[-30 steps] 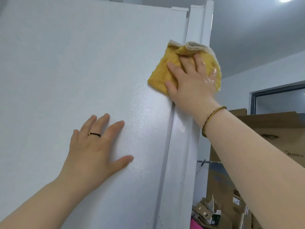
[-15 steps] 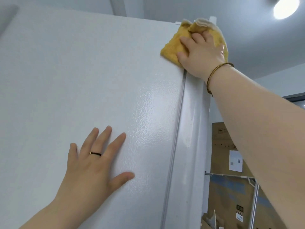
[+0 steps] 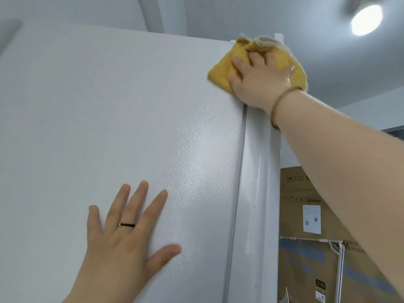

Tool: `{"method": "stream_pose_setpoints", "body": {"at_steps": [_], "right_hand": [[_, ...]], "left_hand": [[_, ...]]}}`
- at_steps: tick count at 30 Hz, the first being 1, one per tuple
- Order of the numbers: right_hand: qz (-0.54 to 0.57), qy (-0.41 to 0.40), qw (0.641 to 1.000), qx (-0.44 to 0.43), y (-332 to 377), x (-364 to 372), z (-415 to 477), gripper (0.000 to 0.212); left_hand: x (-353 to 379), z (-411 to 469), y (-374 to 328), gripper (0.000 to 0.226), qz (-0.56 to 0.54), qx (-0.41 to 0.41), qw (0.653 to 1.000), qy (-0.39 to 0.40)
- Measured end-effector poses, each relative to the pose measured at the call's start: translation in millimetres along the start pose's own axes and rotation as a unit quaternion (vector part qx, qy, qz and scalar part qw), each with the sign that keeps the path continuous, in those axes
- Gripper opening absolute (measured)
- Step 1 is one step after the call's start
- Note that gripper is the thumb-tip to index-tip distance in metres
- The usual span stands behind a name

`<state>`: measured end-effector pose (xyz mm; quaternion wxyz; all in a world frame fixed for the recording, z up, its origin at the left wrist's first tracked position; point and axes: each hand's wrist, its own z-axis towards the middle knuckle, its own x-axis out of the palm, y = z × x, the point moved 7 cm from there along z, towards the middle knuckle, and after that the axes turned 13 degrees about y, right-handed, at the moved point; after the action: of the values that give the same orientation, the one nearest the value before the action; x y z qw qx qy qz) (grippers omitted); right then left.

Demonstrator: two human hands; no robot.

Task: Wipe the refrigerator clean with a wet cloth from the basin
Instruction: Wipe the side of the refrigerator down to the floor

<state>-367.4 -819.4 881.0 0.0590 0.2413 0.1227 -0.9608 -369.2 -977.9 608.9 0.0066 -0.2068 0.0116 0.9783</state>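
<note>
The white refrigerator (image 3: pixel 113 119) fills the left and middle of the head view, its textured side panel facing me. A yellow cloth (image 3: pixel 220 72) lies bunched against its top right corner, over the seam beside the door edge. My right hand (image 3: pixel 260 82) presses flat on the cloth with fingers spread and pointing up; the skin looks wet. My left hand (image 3: pixel 124 235), wearing a dark ring, rests flat with spread fingers on the panel lower down. The basin is not in view.
To the right of the refrigerator stand large cardboard boxes (image 3: pixel 310 204) with a white label, and a white wire rack (image 3: pixel 336 254) in front of them. A ceiling lamp (image 3: pixel 366 19) shines at the top right.
My right hand has slid the cloth up the panel's right edge to the top corner. The view tilted upward. My left hand stayed flat on the panel.
</note>
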Motion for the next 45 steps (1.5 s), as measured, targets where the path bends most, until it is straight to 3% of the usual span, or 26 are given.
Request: {"method": "stream_pose_setpoints", "body": {"at_steps": [4,8,11,16,18,23,25,27,29,34,37,40,45], "right_hand": [[0.002,-0.019,0.999,0.039,21.1,-10.2,31.7,0.049],[0.002,-0.024,0.994,-0.108,64.7,6.7,16.1,0.048],[-0.061,-0.008,0.986,-0.152,62.2,8.4,6.8,0.05],[-0.144,-0.02,0.989,-0.008,-18.2,-27.6,25.7,0.049],[-0.121,-0.016,0.992,0.02,-38.4,-28.0,23.9,0.046],[0.072,-0.014,0.997,-0.032,-36.3,2.3,-14.3,0.044],[0.066,-0.056,0.995,-0.054,-30.0,25.7,-47.1,0.04],[0.029,-0.134,0.981,-0.137,-10.9,44.6,-87.3,0.039],[0.029,-0.157,0.97,-0.182,-6.4,53.9,-105.1,0.042],[0.083,-0.095,0.983,-0.132,-23.5,27.3,-61.0,0.041],[0.121,-0.129,0.978,-0.107,-14.2,41.5,-77.6,0.053],[0.123,-0.216,0.955,-0.164,-0.5,74.5,-138.1,0.04],[0.089,-0.169,0.947,-0.26,-8.8,80.5,-152.8,0.039]], "left_hand": [[5.2,1.2,4.4,0.074,-0.016,0.012,1.0,-0.011],[5.0,2.8,5.4,0.074,-0.021,0.014,1.0,-0.014],[3.5,3.3,4.2,0.073,-0.019,0.009,1.0,-0.007],[3.1,3.6,3.7,0.074,-0.03,0.001,1.0,-0.001],[2.6,4.2,4.3,0.074,-0.028,0.0,1.0,0.001],[-1.8,3.2,2.9,0.071,-0.017,-0.003,1.0,0.001],[-1.5,2.2,2.1,0.07,-0.008,-0.008,1.0,0.004],[-2.0,0.4,3.4,0.068,-0.008,-0.025,1.0,0.01],[-0.7,-1.9,3.7,0.068,-0.003,-0.032,0.999,0.016],[1.9,-4.1,2.7,0.068,0.014,-0.026,0.999,0.011],[2.4,-5.4,2.8,0.071,0.02,-0.021,1.0,0.008],[3.6,-6.7,3.1,0.072,0.009,-0.025,1.0,0.01],[2.0,-6.3,1.5,0.075,-0.024,-0.042,0.999,0.023]]}}
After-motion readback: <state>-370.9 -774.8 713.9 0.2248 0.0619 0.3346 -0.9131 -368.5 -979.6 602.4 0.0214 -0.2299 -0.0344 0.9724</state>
